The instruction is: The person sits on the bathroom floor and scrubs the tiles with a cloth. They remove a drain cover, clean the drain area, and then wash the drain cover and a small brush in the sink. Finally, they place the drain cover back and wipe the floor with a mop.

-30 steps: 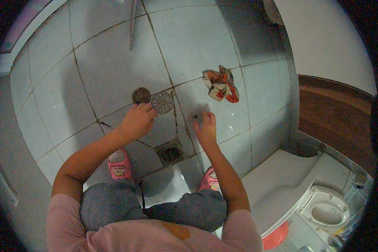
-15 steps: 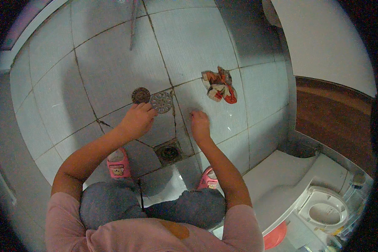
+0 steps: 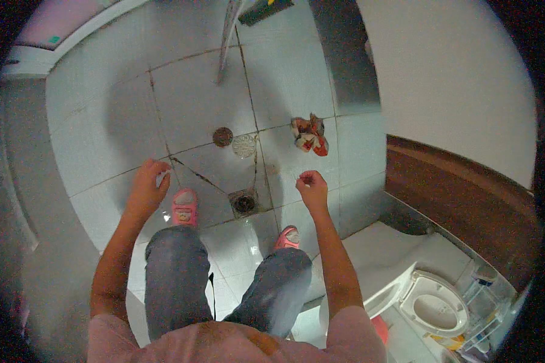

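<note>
My left hand (image 3: 146, 184) hangs above the white tiled floor (image 3: 103, 145) with its fingers apart, holding nothing. It is just left of my pink slipper (image 3: 184, 207). My right hand (image 3: 312, 184) has its fingers curled together, and I see nothing in it. It hovers right of the open floor drain (image 3: 243, 202). Beyond the drain lie a round silver drain cover (image 3: 244, 145) and a round brown disc (image 3: 223, 137), both out of my hands' reach. My other pink slipper (image 3: 287, 237) stands below the right hand.
A crumpled red and white rag or wrapper (image 3: 309, 134) lies on the tiles at the right. A metal pipe (image 3: 229, 36) runs down at the top. A white toilet (image 3: 433, 302) with its lid up is at the lower right, beside a brown wooden panel (image 3: 460, 199).
Both hands have pulled back from the drain cover toward my body. The left hand moved left and opened. The view has risen, so the floor looks farther away.
</note>
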`<move>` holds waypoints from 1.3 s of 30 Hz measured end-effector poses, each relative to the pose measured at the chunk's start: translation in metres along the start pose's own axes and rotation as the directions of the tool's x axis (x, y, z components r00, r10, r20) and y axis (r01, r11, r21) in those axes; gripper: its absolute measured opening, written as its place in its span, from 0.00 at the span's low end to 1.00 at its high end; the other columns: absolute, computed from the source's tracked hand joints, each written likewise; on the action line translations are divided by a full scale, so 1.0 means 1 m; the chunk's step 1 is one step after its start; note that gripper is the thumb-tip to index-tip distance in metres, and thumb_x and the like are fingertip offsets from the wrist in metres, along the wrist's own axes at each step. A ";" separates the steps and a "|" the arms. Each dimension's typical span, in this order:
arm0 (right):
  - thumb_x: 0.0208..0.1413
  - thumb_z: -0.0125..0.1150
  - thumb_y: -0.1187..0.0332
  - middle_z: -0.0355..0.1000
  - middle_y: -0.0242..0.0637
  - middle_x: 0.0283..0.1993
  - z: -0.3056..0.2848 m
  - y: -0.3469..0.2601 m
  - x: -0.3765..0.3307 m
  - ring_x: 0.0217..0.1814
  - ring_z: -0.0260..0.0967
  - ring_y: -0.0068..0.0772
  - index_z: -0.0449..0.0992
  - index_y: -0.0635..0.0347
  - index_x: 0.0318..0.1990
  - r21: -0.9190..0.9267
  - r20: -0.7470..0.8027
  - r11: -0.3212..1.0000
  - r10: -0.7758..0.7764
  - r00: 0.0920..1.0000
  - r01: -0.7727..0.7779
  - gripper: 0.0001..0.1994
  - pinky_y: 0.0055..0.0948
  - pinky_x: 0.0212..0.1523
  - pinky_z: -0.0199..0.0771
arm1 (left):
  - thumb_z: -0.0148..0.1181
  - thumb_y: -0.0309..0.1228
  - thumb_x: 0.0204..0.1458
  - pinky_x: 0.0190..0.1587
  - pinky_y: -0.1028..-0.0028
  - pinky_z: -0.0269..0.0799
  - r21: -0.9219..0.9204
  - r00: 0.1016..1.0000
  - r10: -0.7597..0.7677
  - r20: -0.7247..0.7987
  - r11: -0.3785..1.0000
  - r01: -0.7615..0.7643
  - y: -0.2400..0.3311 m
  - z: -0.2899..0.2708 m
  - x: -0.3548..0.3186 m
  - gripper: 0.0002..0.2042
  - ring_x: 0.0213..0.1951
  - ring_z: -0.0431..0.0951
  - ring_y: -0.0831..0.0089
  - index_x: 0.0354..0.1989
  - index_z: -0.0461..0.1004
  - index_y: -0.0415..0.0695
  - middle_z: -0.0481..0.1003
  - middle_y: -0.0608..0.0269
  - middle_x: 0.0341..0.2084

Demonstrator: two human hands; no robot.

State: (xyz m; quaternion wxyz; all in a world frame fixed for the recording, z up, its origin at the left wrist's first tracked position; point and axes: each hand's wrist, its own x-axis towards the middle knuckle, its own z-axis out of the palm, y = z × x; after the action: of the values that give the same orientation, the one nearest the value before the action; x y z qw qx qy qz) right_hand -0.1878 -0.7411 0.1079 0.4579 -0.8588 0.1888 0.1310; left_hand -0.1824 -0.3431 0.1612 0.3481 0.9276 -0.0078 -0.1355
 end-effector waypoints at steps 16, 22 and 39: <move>0.37 0.60 0.73 0.71 0.34 0.25 -0.108 -0.235 -0.169 0.27 0.68 0.24 0.72 0.63 0.28 -0.058 0.036 0.994 0.094 0.995 -0.092 0.08 0.24 0.30 0.69 | 0.61 0.29 0.38 0.55 0.46 0.47 0.184 0.979 -0.122 -0.164 0.971 0.151 0.214 -0.299 -0.127 0.07 0.53 0.61 0.59 0.28 0.73 0.49 0.66 0.61 0.46; 0.36 0.62 0.72 0.72 0.36 0.25 -0.149 -0.283 -0.216 0.27 0.69 0.26 0.72 0.63 0.28 -0.039 -0.009 0.999 -0.010 1.000 0.009 0.09 0.26 0.29 0.70 | 0.60 0.30 0.41 0.56 0.46 0.43 0.198 0.944 -0.063 -0.325 0.971 0.133 0.289 -0.407 -0.138 0.09 0.51 0.64 0.59 0.33 0.73 0.50 0.68 0.60 0.45; 0.36 0.61 0.71 0.72 0.36 0.25 -0.165 -0.357 -0.273 0.26 0.69 0.25 0.73 0.63 0.30 0.112 -0.064 0.979 0.180 0.982 -0.172 0.10 0.24 0.28 0.71 | 0.42 0.31 0.52 0.54 0.47 0.52 0.861 0.618 0.614 -0.490 0.454 0.231 0.454 -0.680 0.263 0.20 0.53 0.63 0.56 0.53 0.59 0.39 0.64 0.49 0.50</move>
State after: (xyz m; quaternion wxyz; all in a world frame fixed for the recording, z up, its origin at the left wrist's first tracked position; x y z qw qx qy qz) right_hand -0.2643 -0.6417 0.5703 0.4823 -0.8173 0.2878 0.1288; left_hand 0.2820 -0.2777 0.8806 -0.1903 0.9214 -0.0486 0.3353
